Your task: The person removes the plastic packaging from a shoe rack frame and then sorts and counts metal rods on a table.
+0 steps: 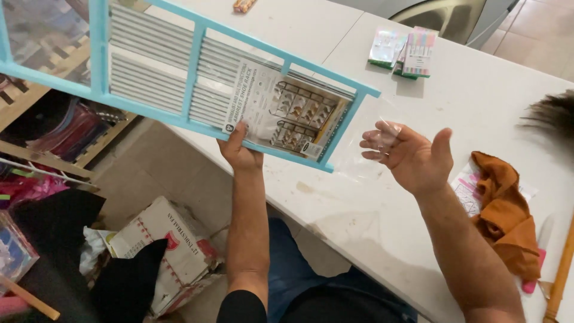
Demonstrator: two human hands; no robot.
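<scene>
My left hand [241, 152] grips the lower edge of a long flat pack [179, 72]: light blue frame pieces and grey metal tubes, with a printed paper insert [281, 107] showing pictures of a rack. The pack is held up, tilted, over the table edge. My right hand [412, 157] is palm up just right of the pack's end, fingers spread, touching the loose clear plastic wrapping [365, 143] that hangs off that end.
A white table [371, 221] bears packs of coloured pens [408, 52], an orange cloth [505, 212] on a printed sheet, a pink-handled tool [534, 272] and a wooden stick [561, 275]. On the floor, left, lie a cardboard box [164, 251], dark cloth and wooden shelving.
</scene>
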